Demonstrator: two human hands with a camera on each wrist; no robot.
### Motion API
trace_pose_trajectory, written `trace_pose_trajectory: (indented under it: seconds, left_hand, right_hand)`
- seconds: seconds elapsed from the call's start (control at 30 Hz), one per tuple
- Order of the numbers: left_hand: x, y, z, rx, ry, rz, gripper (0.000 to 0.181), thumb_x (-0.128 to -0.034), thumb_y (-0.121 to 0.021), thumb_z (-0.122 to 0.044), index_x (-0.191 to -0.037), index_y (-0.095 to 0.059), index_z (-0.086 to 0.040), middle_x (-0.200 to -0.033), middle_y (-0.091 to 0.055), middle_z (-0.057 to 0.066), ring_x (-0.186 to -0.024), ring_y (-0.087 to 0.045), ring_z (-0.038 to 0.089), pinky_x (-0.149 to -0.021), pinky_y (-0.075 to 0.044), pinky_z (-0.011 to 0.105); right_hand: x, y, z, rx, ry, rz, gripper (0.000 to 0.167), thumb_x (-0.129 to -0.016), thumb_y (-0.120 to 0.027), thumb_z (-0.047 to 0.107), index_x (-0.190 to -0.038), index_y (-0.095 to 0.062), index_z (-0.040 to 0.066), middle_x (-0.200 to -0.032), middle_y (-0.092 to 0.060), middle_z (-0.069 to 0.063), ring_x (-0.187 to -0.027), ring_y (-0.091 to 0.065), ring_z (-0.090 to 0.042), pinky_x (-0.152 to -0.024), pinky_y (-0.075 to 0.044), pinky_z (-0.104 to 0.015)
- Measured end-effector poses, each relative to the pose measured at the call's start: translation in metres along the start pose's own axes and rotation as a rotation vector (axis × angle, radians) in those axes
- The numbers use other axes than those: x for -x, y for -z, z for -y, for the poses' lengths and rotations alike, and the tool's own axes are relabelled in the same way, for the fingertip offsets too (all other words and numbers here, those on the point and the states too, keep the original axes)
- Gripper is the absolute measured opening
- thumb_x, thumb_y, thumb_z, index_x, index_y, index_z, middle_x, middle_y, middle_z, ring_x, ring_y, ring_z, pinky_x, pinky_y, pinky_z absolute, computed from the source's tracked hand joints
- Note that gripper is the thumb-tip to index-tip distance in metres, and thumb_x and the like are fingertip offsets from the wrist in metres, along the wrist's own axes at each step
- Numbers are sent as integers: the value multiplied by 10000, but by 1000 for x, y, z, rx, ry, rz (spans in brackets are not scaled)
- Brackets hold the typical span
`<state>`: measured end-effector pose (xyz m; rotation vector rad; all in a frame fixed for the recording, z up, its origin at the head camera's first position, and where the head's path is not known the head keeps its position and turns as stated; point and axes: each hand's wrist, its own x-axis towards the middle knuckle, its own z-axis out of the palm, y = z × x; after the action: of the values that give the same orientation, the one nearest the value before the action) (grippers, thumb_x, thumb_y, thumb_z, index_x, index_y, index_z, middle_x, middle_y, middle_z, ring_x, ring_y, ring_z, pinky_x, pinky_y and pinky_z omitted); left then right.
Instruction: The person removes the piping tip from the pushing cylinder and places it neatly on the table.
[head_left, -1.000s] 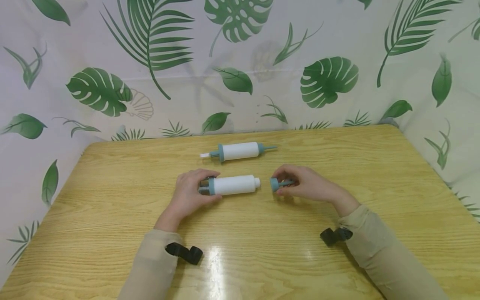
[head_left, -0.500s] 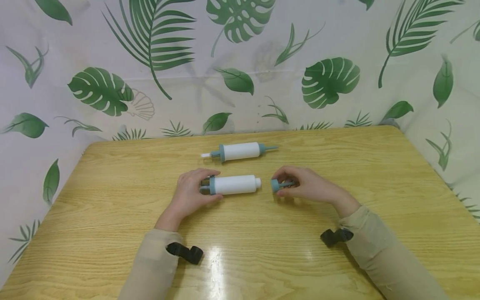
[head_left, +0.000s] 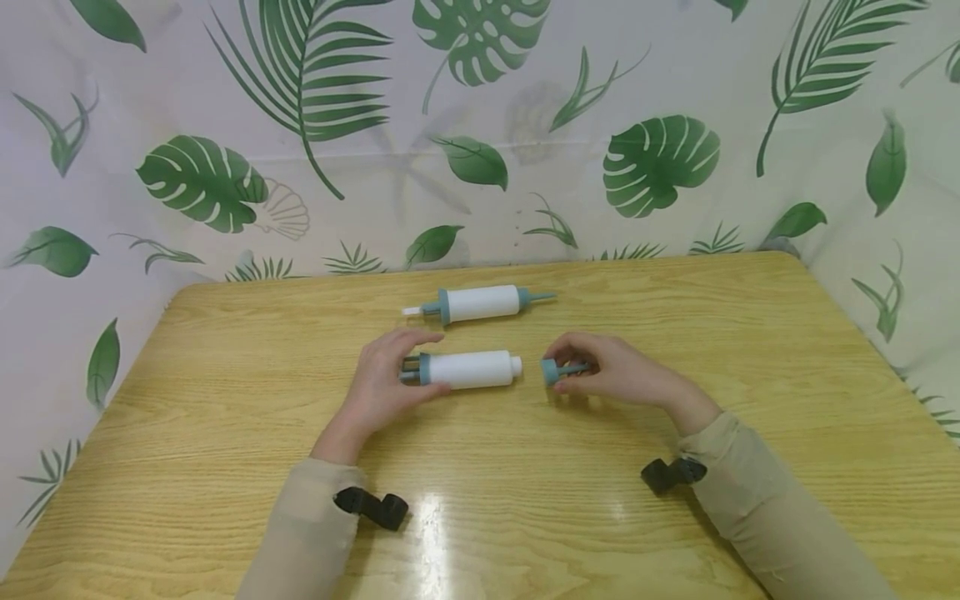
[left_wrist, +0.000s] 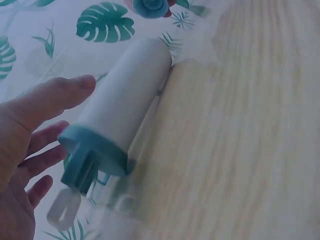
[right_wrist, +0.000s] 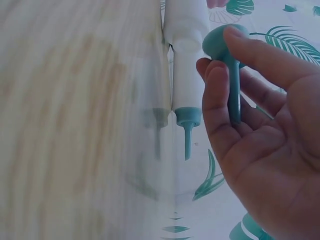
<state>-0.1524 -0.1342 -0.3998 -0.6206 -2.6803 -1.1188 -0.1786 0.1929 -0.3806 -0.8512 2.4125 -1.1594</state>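
Note:
A white syringe-like tube (head_left: 472,369) lies on the table, with a blue-grey collar at its left end and a bare white neck at its right. My left hand (head_left: 382,379) is spread loosely around the collar end; in the left wrist view the thumb (left_wrist: 70,95) stands just off the tube and the other fingers are relaxed. Between thumb and fingers, my right hand (head_left: 615,367) pinches a blue-grey nozzle cap (head_left: 551,371), its thin spout pointing back into the palm. A small gap separates the cap from the neck.
Behind them lies a second tube (head_left: 483,302) with its spout fitted and a white tip at the left. The wooden table (head_left: 525,517) meets a leaf-printed sheet (head_left: 540,192) at the back and sides. Black camera mounts sit on both sleeves.
My left hand's fingers have loosened and lifted from the tube's collar, the index finger rising a little. The right hand, the nozzle cap and both tubes stay nearly where they were.

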Motion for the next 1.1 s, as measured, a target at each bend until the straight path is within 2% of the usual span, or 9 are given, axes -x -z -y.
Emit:
trace_pose_trajectory:
  seconds: [0.23,0.37,0.5,0.63,0.8,0.97,1.1]
  left_hand:
    - [-2,-11,-19,76,-125,-33,562,-700,-869,-179,-1204,-639,-85,-1194,-625,51,-1140,-531,231,-974,-416,412]
    - [-3,-22,-33,91,-210,-51,542,-699,-869,-171,-1180,-643,-64,-1168,-638,48,-1118,-547,215,-964,-426,366]
    - [-2,-32,-46,129,-261,-59,523,-716,-857,-165,-1174,-636,-45,-1153,-642,48,-1105,-559,193,-973,-421,321]
    - [0,-40,-55,193,-256,-55,512,-721,-852,-147,-1166,-632,-25,-1136,-645,53,-1082,-575,180,-950,-449,323]
    - [2,-46,-61,253,-216,-38,475,-731,-842,-123,-1153,-642,-38,-1129,-655,46,-1073,-587,162,-935,-471,351]
    - [3,-50,-64,246,-211,-37,445,-732,-841,-125,-1130,-658,-52,-1096,-669,40,-1051,-598,153,-929,-465,291]
    - [3,-52,-64,236,-208,-45,432,-729,-843,-124,-1113,-661,-49,-1076,-666,43,-1022,-603,148,-913,-475,291]
  right_hand:
    - [1,-1,7,15,26,-20,342,-859,-734,194,-1170,-613,119,-1051,-644,6,-986,-606,-160,-819,-524,-302]
    - [0,-3,14,14,34,-12,347,-850,-743,207,-1163,-620,121,-1079,-642,8,-1002,-609,-155,-824,-524,-287]
    - [1,-5,21,8,39,2,347,-849,-742,231,-1159,-620,132,-1091,-638,16,-1012,-606,-143,-829,-521,-273]
    - [2,-8,27,7,66,17,356,-856,-731,245,-1171,-615,127,-1092,-637,16,-1008,-607,-143,-826,-523,-281]
    - [1,-14,33,-11,104,38,368,-869,-716,220,-1197,-607,93,-1105,-640,-13,-1008,-614,-157,-823,-524,-291]
    - [2,-18,36,-37,120,50,360,-881,-701,194,-1203,-602,67,-1113,-646,-37,-1012,-621,-168,-826,-523,-288]
    - [2,-20,36,-47,133,56,356,-884,-696,191,-1201,-598,59,-1114,-647,-39,-1003,-627,-164,-828,-523,-283]
